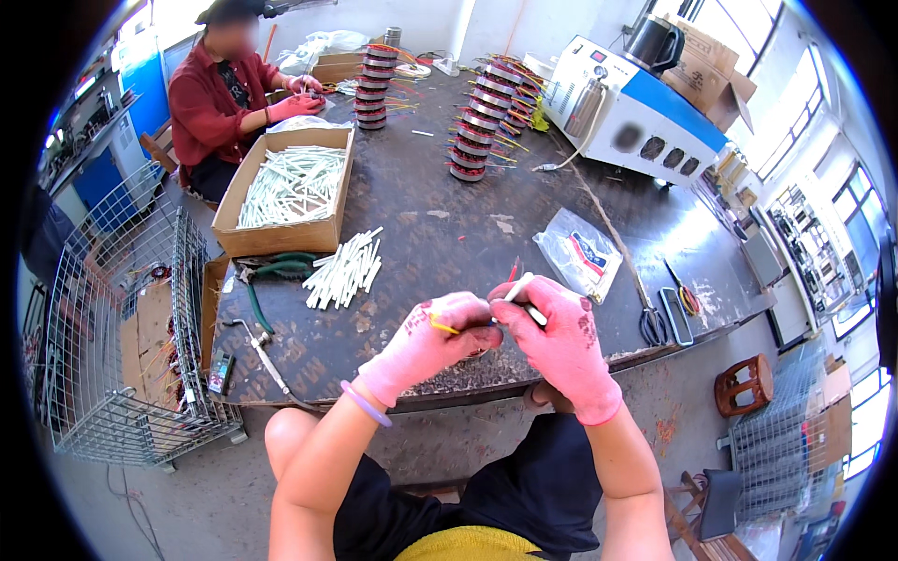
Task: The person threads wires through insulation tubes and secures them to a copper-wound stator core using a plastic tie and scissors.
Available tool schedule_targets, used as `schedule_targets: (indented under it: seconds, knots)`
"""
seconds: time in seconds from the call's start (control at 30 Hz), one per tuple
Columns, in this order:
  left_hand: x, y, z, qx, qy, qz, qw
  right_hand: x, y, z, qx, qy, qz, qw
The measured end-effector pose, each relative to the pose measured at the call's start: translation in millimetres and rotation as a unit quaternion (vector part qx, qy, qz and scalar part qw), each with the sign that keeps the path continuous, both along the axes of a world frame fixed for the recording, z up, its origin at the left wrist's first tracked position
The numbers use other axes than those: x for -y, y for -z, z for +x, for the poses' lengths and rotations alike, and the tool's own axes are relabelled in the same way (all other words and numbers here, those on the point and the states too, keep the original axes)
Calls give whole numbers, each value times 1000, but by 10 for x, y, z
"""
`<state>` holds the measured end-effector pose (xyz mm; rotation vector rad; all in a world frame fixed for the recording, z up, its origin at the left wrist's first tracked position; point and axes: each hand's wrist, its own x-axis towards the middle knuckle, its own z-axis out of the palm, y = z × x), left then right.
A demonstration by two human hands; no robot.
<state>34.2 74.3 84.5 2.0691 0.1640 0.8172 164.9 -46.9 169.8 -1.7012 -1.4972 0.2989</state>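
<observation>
Both my hands wear pink gloves and meet over the table's near edge. My left hand [435, 337] is closed in a pinch, and a yellow wire [443, 325] sticks out across its fingers. My right hand [558, 341] is closed round a thin white tube [517, 286], its fingertips touching those of the left. A dark rod-like end [536, 316] shows between the right fingers; its kind is unclear. A red wire [514, 269] rises between the hands. Part of a small wound piece [480, 353] shows below them, mostly hidden by the gloves.
Loose white tubes [344, 269] lie left, before a cardboard box [283, 241] full of them. Pliers [281, 266], a plastic bag [578, 254] and scissors [653, 323] lie around. Stacked wound rings [482, 122] and a white-blue machine [636, 112] stand behind. A co-worker [220, 103] sits far left.
</observation>
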Motion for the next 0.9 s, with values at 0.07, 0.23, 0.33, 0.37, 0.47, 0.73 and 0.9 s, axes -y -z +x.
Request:
schedule_targets:
  seconds: [0.07, 0.23, 0.33, 0.37, 0.47, 0.73, 0.9]
  knots:
    - [3, 13, -47, 40, 81, -248, 965, -12, 101, 21, 36, -7, -1, 999]
    - [-25, -75, -15, 98, 61, -123, 986, -4, 562, 39, 71, -11, -2, 997]
    - [17, -93, 56, 55, 54, -85, 993, 4, 913, 122, 127, 8, -41, 991]
    - [64, -124, 77, 57, 56, -128, 989, 6, 994, 143, 149, 14, -56, 987]
    - [232, -210, 249, 77, 69, -223, 969, 58, 1127, 303, 91, 2, -12, 996]
    - [276, -360, 544, 1, 31, -297, 954, 45, 1098, 657, 55, -29, -1, 998]
    - [216, -159, 522, -27, -7, -203, 979, 29, 1220, 712, 105, -44, -54, 992]
